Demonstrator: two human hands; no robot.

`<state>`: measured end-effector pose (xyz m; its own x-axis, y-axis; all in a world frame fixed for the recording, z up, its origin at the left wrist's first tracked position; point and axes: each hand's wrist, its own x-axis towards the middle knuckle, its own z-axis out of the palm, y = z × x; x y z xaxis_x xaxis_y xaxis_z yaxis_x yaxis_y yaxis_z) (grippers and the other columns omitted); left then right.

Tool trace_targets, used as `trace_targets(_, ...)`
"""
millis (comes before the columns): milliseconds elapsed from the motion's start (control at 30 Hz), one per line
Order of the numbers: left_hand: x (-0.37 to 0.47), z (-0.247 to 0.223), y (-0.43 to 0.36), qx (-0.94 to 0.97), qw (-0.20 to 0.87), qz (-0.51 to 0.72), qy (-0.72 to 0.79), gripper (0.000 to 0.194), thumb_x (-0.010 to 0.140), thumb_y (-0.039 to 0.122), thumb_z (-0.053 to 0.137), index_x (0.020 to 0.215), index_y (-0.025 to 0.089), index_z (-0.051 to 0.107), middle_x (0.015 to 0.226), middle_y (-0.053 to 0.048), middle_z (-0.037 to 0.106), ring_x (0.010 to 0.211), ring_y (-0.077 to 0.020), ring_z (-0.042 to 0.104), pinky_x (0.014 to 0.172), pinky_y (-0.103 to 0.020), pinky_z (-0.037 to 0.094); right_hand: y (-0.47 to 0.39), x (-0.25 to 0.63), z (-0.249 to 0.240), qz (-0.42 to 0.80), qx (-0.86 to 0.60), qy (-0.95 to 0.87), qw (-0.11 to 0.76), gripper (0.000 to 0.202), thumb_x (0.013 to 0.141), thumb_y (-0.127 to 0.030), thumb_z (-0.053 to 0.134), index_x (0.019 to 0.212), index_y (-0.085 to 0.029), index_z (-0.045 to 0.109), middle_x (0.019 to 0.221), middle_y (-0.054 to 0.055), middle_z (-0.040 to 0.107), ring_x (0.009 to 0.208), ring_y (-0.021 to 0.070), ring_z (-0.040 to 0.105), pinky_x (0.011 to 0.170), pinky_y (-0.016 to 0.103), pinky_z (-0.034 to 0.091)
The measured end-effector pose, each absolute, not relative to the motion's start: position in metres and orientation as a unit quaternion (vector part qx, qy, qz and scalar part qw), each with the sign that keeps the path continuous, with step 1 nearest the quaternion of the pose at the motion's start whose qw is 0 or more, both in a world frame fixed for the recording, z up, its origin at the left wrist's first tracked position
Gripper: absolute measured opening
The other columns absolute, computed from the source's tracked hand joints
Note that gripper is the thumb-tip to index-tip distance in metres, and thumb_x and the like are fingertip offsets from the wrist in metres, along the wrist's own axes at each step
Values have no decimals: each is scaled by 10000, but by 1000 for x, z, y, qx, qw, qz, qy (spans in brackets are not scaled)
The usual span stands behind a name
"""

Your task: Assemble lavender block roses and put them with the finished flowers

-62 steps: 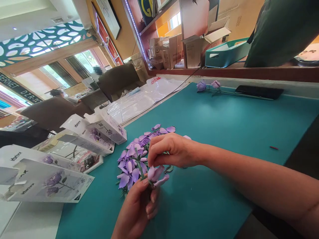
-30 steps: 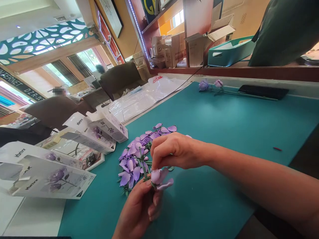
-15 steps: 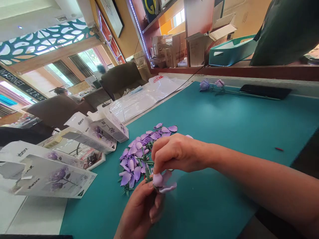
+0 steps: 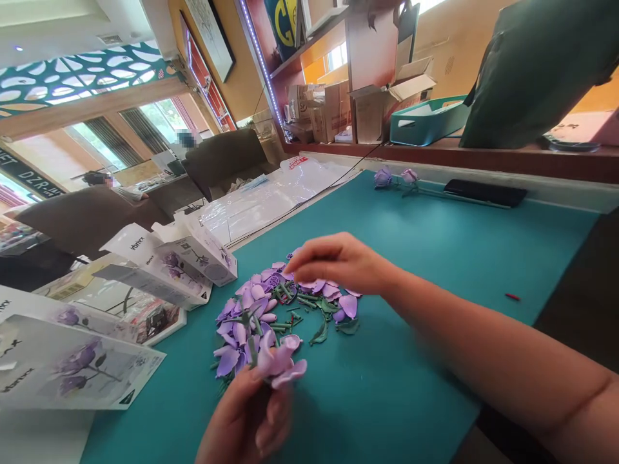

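Note:
In the head view my left hand (image 4: 251, 412) is closed around the base of a partly built toy flower (image 4: 278, 364) with pale purple petals spread outward. My right hand (image 4: 338, 264) hovers over the far side of a pile of loose purple petals (image 4: 249, 299), its fingers stretched out and slightly blurred, with nothing visible in them. Green stem pieces (image 4: 309, 301) and green leaves (image 4: 320, 332) lie among and beside the petals. The lower part of the held flower is hidden by my left fingers.
White flower boxes (image 4: 97, 367) stand on the left. At the back of the green mat (image 4: 411, 380) lie two finished flowers (image 4: 383, 177) and a black phone (image 4: 483, 192). A small red piece (image 4: 512, 296) lies at right. Two people sit in the background.
My right hand has let go of the flower and moved up and away, over the pile. My left hand keeps the flower, whose petals now show fully. The view has shifted slightly.

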<state>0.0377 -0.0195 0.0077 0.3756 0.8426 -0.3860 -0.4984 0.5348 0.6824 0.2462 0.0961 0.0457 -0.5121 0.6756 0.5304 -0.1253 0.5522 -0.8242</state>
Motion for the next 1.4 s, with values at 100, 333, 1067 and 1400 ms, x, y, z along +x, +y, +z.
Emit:
trace_targets(100,32,12,-18,218,787,461,347,215,757,306,679,643,136,611,517,45,482,366,7,237,354,-117,276,122,252,30,412,-334,-697,483,164,828,-210,553,879,-117,678,705,13,630,628,88,541,589,219,437)
trace_targets(333,29,21,-7,219,740,504,389,246,672,241,747,556,147,551,500,66,436,359,-2,251,342,-139,315,144,259,12,225,-516,-762,320,206,836,-169,508,913,-169,699,827,18,701,731,106,582,636,205,394)
trace_targets(1067,17,18,-5,239,723,510,399,301,678,279,739,556,171,485,515,76,391,352,-12,259,328,-163,313,149,275,14,111,-583,-798,-106,345,628,-214,684,969,-171,710,1001,121,704,929,276,649,644,279,476)
trace_targets(1400,28,21,-8,237,717,519,400,248,661,258,746,601,157,528,501,75,431,355,-6,285,336,-143,300,141,266,12,102,-546,-826,-94,354,680,-123,597,1024,-133,681,1055,152,682,970,285,632,667,292,466)
